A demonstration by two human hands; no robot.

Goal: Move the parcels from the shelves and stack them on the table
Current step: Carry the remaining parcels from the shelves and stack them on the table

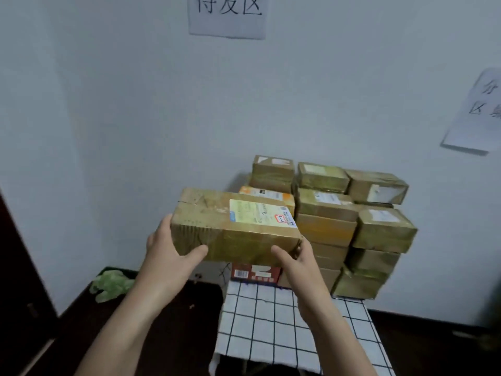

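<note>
I hold a long brown taped parcel point(233, 226) with a white shipping label on top, in the air in front of the stack. My left hand point(169, 253) grips its left end, thumb along the near face. My right hand point(294, 260) grips its right end from below. Behind it, a stack of several brown parcels point(352, 213) stands on the table with the white checked cloth point(271, 316), against the wall. A red box point(254, 272) lies at the stack's base, partly hidden by the held parcel.
A green soft toy point(111, 283) lies on the dark floor point(176, 321) in the left corner. Paper signs point(227, 14) hang on the wall above and on the right wall point(477, 109). A dark door edge point(16, 267) is at far left.
</note>
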